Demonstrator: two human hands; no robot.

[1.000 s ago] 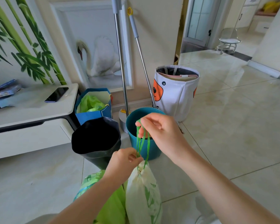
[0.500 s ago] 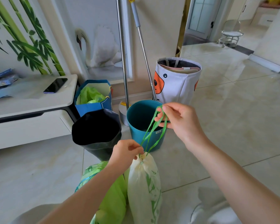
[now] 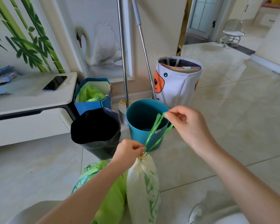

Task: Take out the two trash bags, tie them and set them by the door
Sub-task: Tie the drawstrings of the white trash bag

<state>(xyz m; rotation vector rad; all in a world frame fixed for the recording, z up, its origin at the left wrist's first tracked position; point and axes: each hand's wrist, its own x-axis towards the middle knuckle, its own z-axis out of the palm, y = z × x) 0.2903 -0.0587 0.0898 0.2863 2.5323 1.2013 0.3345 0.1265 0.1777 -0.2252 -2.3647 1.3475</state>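
A home living room. Glossy floor tiles, a swan mural and a white cabinet show it.

Left hand: fingers curled, pinching at the fingertips, forearm reaching up from the lower left. Right hand: raised above and to the right of the left, thumb and forefinger pinched together, remaining fingers loosely curled, forearm extending from the lower right.

Left hand pinches the gathered neck of the white trash bag while the right hand pulls its green drawstring taut, up over the teal bin. A green trash bag lies just beside it, black bin behind.
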